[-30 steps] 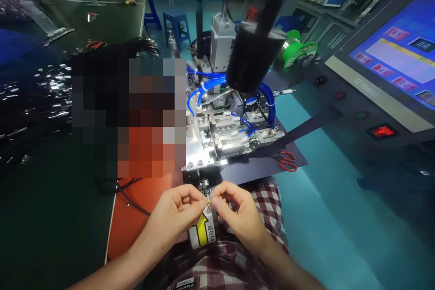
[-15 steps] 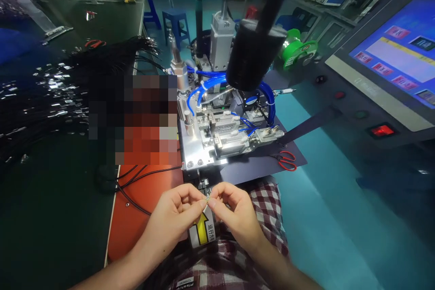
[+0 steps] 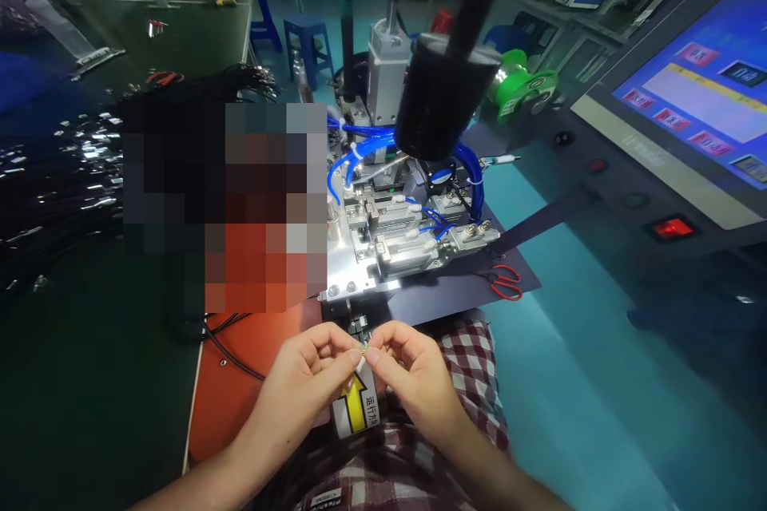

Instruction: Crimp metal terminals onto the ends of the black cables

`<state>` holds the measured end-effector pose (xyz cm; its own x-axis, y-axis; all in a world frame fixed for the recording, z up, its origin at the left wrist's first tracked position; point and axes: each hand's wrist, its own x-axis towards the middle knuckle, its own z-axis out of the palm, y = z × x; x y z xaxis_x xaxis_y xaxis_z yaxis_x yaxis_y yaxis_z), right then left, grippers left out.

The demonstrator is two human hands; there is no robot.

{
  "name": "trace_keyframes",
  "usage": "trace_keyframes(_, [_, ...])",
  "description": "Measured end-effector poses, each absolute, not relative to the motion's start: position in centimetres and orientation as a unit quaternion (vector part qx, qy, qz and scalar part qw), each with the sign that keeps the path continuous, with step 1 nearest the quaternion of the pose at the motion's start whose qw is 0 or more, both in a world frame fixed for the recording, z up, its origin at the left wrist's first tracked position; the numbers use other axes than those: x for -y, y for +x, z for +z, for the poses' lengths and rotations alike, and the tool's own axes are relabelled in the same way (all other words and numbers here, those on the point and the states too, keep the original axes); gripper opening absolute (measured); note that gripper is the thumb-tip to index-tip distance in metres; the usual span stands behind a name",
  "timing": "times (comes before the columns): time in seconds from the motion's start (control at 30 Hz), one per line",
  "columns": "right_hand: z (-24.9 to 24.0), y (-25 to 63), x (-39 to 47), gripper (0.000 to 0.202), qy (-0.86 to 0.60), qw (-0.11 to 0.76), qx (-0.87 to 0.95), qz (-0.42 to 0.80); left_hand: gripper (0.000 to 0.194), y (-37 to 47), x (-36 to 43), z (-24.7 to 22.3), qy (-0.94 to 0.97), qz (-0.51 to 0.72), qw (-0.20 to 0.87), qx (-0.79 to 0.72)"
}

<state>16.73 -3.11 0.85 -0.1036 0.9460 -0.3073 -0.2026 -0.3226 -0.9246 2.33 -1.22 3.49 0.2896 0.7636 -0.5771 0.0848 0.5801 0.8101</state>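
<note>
My left hand (image 3: pixel 315 371) and my right hand (image 3: pixel 407 371) meet fingertip to fingertip in front of my lap. Both are closed in a pinch on a tiny shiny, yellowish piece (image 3: pixel 364 350) between the thumbs and forefingers. The piece is too small to name, and the fingers cover most of it. Just below the fingertips is a white label with a yellow arrow (image 3: pixel 356 407). A small dark metal part of the machine (image 3: pixel 358 325) shows right behind the fingers.
Ahead stands a metal machine (image 3: pixel 399 255) with blue air tubes (image 3: pixel 371 145). Red-handled scissors (image 3: pixel 506 282) lie on its dark plate. A black cylinder (image 3: pixel 447 100) hangs above. The control screen (image 3: pixel 713 88) is at right; black wires (image 3: pixel 236 355) cross the orange surface (image 3: pixel 233 407) at left.
The hands keep the same pinch, with only a very slight shift at the fingertips. The view has moved a little, and the blurred patch covers more of the machine's left side.
</note>
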Motion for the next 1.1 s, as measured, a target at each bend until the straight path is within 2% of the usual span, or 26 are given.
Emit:
trace_keyframes(0.27, [0.3, 17.2, 3.0, 0.014, -0.487, 0.455, 0.362, 0.652, 0.021, 2.5, 1.0, 3.5, 0.385, 0.236, 0.694, -0.561])
trace_keyframes(0.57, [0.6, 16.7, 3.0, 0.004, -0.532, 0.466, 0.450, 0.546, 0.025, 2.4, 1.0, 3.7, 0.378, 0.231, 0.702, -0.557])
trace_keyframes(0.83, [0.3, 16.4, 3.4, 0.015, -0.535, 0.469, 0.481, 0.512, 0.026, 2.5, 1.1, 3.5, 0.386, 0.229, 0.699, -0.557])
trace_keyframes(1.1, [0.0, 16.2, 3.4, 0.016, -0.540, 0.471, 0.485, 0.501, 0.020, 2.4, 0.8, 3.7, 0.446, 0.236, 0.666, -0.549])
